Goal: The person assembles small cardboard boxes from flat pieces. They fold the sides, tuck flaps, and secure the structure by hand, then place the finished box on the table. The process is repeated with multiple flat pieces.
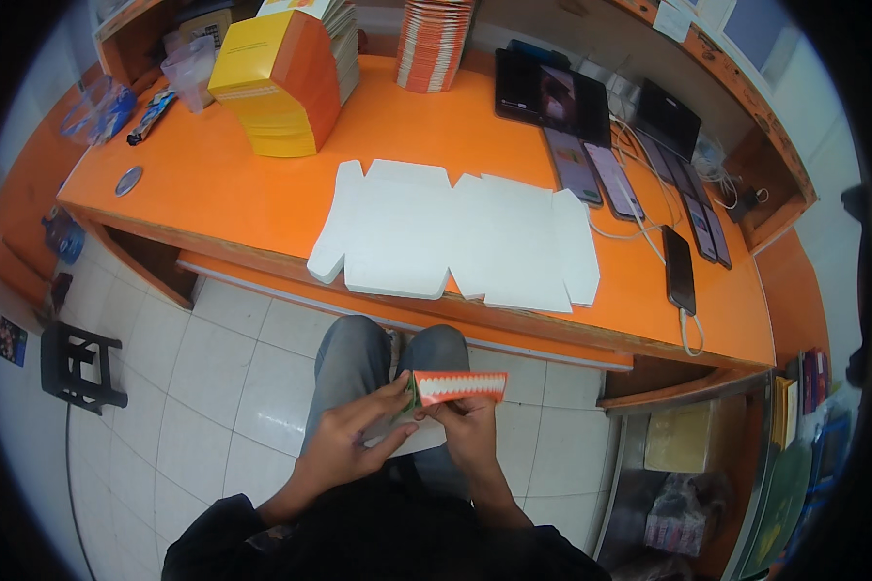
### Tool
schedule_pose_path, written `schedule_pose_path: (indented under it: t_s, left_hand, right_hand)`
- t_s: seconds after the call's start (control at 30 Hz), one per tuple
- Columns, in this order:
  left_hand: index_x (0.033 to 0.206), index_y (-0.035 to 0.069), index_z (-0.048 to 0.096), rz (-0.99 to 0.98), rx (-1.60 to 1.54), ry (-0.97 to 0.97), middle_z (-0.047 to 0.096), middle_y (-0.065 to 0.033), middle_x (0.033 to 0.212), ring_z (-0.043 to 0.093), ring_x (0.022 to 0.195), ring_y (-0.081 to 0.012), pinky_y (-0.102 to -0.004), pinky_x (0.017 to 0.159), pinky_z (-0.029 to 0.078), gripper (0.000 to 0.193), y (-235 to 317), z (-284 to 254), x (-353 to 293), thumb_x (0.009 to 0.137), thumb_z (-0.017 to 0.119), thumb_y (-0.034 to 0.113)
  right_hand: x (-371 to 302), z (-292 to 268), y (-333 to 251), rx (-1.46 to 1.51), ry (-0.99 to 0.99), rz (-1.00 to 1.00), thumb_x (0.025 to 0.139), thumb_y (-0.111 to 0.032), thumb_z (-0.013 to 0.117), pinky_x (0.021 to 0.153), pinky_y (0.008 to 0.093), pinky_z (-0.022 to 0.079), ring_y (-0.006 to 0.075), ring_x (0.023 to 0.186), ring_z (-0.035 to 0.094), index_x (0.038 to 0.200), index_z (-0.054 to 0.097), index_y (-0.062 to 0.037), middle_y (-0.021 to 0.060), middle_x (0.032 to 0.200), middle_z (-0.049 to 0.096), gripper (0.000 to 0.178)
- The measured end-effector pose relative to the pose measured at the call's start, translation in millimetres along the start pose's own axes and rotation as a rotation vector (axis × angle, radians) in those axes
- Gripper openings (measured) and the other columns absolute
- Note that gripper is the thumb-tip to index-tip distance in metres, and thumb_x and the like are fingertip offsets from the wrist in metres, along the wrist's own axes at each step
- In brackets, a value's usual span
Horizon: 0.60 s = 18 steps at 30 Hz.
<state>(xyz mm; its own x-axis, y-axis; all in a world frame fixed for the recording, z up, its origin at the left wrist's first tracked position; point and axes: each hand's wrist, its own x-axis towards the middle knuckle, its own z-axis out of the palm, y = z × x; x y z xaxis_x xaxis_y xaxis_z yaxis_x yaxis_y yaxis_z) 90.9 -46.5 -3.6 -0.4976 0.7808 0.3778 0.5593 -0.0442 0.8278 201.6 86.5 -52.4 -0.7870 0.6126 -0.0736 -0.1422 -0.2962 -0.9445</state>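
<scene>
We grip one small orange carton [458,386] over our lap, left hand [354,436] and right hand [470,431] both pinching it (folding looks half done). Beyond it, on the orange desk [213,194], the white flat blanks [455,237] lie unfolded, so most work remains.

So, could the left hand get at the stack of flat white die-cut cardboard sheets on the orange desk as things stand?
Probably not at once: the left hand and right hand both grip a small orange folded carton over the lap. The white cardboard sheets lie uncovered near the orange desk edge.
</scene>
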Motion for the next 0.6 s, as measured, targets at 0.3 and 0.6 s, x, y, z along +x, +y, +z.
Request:
schedule_pose_path:
  t_s: [0.3, 0.6]
  left_hand:
    - [0.115, 0.005, 0.066, -0.024, 0.03, 0.067, 0.06, -0.0193, 0.122, 0.065, 0.102, -0.0318, -0.0321, 0.079, 0.056, 0.037, -5.3, 4.8, -2.2, 0.079, 0.066, -0.004]
    - [0.125, 0.011, 0.059, 0.091, 0.131, 0.097, 0.062, -0.017, 0.117, 0.068, 0.088, -0.0298, -0.0326, 0.071, 0.055, 0.047, -1.8, 5.1, 0.1, 0.08, 0.068, 0.003]
  right_hand:
    - [11.4, 6.3, 0.4, 0.302, -0.116, -0.017, 0.087, -0.001, 0.064, 0.071, 0.0267, 0.049, 0.0151, 0.078, 0.062, 0.106, 0.063, 0.0022, 0.0097, 0.092, 0.066, 0.019]
    - [12.6, 20.4, -4.3, 0.471, -0.151, 0.012, 0.09, -0.004, 0.061, 0.071, 0.0264, 0.05, 0.0146, 0.081, 0.063, 0.107, 0.062, 0.0026, 0.0096, 0.092, 0.067, 0.018]
